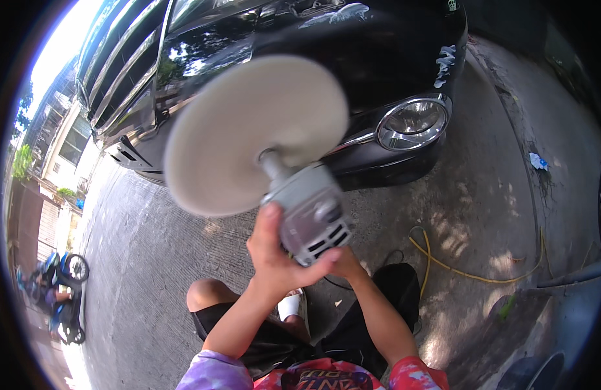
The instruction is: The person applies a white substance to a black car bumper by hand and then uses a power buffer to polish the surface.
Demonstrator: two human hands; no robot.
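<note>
Both hands grip grey polisher (310, 218): L hand (274, 257) wrapped round body, R hand (344, 261) behind, mostly hidden. White pad (248, 136) raised before black car (313, 58), left of headlight (412, 123).

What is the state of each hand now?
Left hand: closed on the polisher.
Right hand: mostly hidden behind the polisher; grip cannot be told.

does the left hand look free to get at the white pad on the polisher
Probably not as things stand: the left hand is wrapped around the grey polisher body, as is the right hand. Nothing blocks the white buffing pad itself, which stands just above, but the hand would have to let go.
</note>
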